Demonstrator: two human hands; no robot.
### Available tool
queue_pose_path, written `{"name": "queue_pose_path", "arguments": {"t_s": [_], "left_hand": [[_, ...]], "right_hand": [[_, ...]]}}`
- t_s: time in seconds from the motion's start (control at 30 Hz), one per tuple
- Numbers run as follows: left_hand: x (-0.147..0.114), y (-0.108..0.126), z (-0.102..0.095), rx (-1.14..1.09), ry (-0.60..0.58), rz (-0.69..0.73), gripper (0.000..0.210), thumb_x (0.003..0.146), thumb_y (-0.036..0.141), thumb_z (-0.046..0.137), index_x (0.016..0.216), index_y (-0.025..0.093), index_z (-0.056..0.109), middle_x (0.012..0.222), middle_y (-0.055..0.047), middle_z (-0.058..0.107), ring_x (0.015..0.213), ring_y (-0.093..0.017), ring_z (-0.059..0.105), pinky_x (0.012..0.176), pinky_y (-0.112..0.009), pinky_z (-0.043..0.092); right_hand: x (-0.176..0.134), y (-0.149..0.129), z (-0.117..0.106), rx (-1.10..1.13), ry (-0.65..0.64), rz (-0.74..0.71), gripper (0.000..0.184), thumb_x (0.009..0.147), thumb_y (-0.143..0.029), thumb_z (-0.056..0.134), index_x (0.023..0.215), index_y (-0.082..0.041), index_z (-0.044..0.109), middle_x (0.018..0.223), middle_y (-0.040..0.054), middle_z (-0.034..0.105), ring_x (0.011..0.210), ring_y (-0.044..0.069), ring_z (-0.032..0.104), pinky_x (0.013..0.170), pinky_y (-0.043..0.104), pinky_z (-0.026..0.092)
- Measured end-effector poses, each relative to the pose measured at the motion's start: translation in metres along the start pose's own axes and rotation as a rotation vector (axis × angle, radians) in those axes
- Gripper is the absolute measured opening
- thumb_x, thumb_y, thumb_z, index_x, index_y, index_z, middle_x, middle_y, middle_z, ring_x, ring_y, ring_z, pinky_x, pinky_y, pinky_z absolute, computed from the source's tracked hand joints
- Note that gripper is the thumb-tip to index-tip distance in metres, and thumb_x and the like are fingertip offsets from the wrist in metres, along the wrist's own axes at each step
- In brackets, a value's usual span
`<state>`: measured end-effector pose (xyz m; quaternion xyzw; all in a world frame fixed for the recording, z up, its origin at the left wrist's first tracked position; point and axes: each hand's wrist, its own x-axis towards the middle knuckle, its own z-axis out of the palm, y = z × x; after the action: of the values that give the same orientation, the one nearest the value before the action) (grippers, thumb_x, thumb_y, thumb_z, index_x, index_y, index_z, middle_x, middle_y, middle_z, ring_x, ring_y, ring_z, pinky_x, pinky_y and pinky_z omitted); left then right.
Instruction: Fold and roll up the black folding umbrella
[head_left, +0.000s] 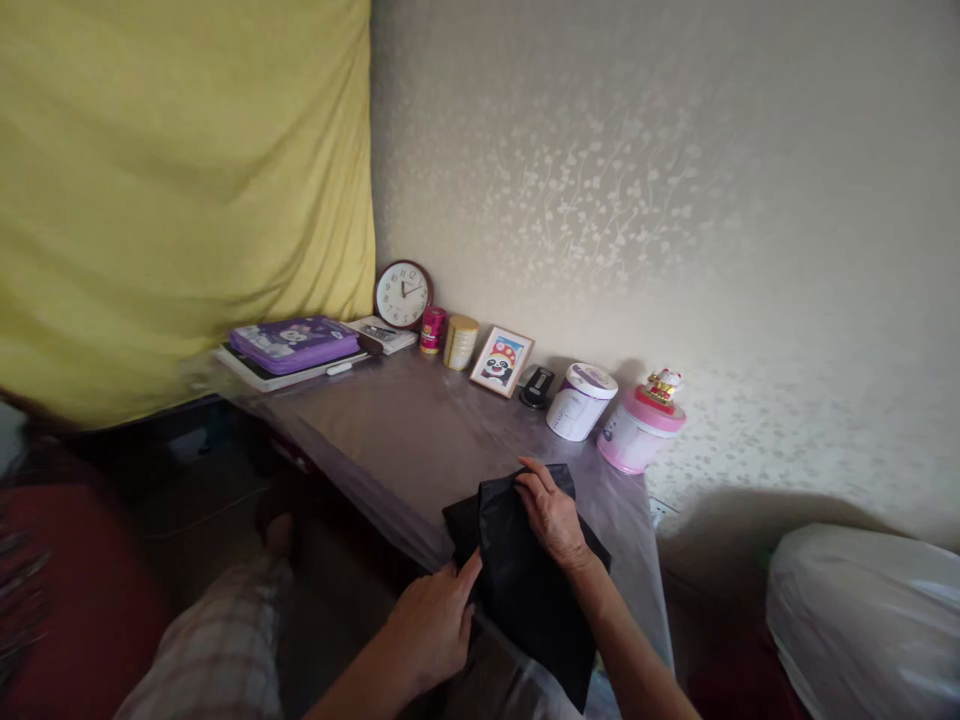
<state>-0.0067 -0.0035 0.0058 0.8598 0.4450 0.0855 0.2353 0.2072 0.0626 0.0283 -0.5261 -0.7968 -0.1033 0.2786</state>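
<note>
A folded piece of thin black fabric (529, 590) lies over the near right end of the table, and its lower corner hangs toward me. I cannot tell whether it is a garment or a bag. My left hand (437, 622) is closed at the fabric's left edge, thumb and forefinger pinching it. On top of the cloth rests my right hand (551, 515), its fingers bent around the upper fold near the far edge. A second dark layer (461, 520) sticks out at the left, under the fold.
Along the wall stand a clock (403, 294), a pink can (433, 330), a yellow-lidded jar (460, 343), a panda picture frame (501, 361), a white canister (581, 402) and a pink tub (640, 430). A purple case (296, 343) lies at the table's left end. A white plastic bag (862, 610) bulges at right.
</note>
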Motion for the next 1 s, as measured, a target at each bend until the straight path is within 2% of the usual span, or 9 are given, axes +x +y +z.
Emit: {"name": "queue_pose_path", "arguments": {"t_s": [0.13,0.23,0.3,0.37,0.5,0.57,0.77,0.9,1.0], "left_hand": [[-0.001,0.0,0.003,-0.022,0.013,-0.02,0.064,0.083,0.021,0.034,0.143,0.019,0.014,0.107,-0.012,0.063,0.088,-0.027,0.064,0.077,-0.038,0.049],[-0.002,0.001,0.005,-0.053,0.027,-0.053,0.072,0.084,0.021,0.034,0.144,0.015,-0.003,0.113,-0.014,0.06,0.091,-0.026,0.063,0.078,-0.037,0.048],[-0.003,0.003,0.005,-0.063,0.048,-0.054,0.077,0.083,0.018,0.034,0.141,0.019,-0.017,0.109,-0.011,0.061,0.088,-0.024,0.063,0.076,-0.036,0.049],[-0.003,0.006,0.004,-0.035,0.064,-0.035,0.08,0.083,0.015,0.033,0.139,0.026,-0.022,0.104,-0.009,0.061,0.083,-0.023,0.064,0.074,-0.036,0.049],[-0.003,0.012,0.0,0.091,-0.008,-0.011,0.08,0.08,0.009,0.033,0.141,0.038,-0.01,0.1,-0.009,0.058,0.079,-0.024,0.065,0.069,-0.039,0.05],[-0.002,0.014,-0.002,0.109,-0.051,-0.013,0.08,0.077,0.007,0.034,0.141,0.039,-0.002,0.101,-0.011,0.058,0.078,-0.025,0.065,0.068,-0.039,0.051],[0.002,0.01,0.001,0.035,-0.041,-0.01,0.069,0.082,0.012,0.03,0.143,0.034,0.005,0.105,-0.013,0.058,0.079,-0.025,0.065,0.07,-0.039,0.051],[0.002,0.008,0.004,0.008,-0.036,-0.01,0.067,0.084,0.016,0.03,0.144,0.031,0.003,0.109,-0.013,0.058,0.078,-0.023,0.065,0.071,-0.037,0.05],[0.0,0.008,0.005,-0.008,-0.035,-0.031,0.067,0.084,0.016,0.029,0.144,0.025,0.001,0.11,-0.014,0.057,0.081,-0.025,0.064,0.07,-0.037,0.05]], "right_hand": [[0.003,0.001,0.005,-0.049,-0.049,-0.031,0.02,0.094,-0.02,0.037,0.1,-0.019,0.056,0.126,0.0092,0.053,0.094,0.016,0.064,0.082,0.027,0.053],[0.004,0.001,0.006,-0.077,-0.058,-0.024,0.019,0.093,-0.02,0.038,0.1,-0.019,0.056,0.125,0.0087,0.054,0.094,0.016,0.064,0.081,0.027,0.053],[0.004,0.002,0.007,-0.091,-0.066,-0.025,0.019,0.093,-0.02,0.039,0.1,-0.019,0.056,0.124,0.0086,0.054,0.094,0.017,0.064,0.08,0.027,0.054],[0.004,0.002,0.007,-0.1,-0.076,-0.031,0.019,0.093,-0.02,0.04,0.1,-0.019,0.057,0.124,0.0085,0.054,0.093,0.016,0.064,0.079,0.026,0.054],[0.007,0.003,0.008,-0.106,-0.102,-0.049,0.019,0.093,-0.02,0.04,0.099,-0.019,0.058,0.121,0.0078,0.056,0.091,0.016,0.065,0.078,0.026,0.054],[0.009,0.002,0.008,-0.099,-0.111,-0.057,0.019,0.093,-0.019,0.04,0.099,-0.02,0.058,0.118,0.0073,0.058,0.09,0.016,0.065,0.078,0.027,0.054],[-0.003,-0.012,-0.005,0.007,-0.014,-0.032,0.027,0.094,-0.023,0.039,0.117,-0.018,0.051,0.127,0.011,0.051,0.101,0.017,0.061,0.082,0.029,0.053],[-0.022,-0.017,-0.013,0.078,-0.065,-0.15,0.021,0.093,-0.021,0.041,0.102,-0.019,0.06,0.107,0.0076,0.063,0.102,0.017,0.059,0.091,0.034,0.048],[-0.028,-0.004,-0.008,0.081,-0.081,-0.156,0.021,0.093,-0.022,0.043,0.101,-0.02,0.062,0.106,0.0074,0.065,0.104,0.019,0.058,0.094,0.04,0.045]]}}
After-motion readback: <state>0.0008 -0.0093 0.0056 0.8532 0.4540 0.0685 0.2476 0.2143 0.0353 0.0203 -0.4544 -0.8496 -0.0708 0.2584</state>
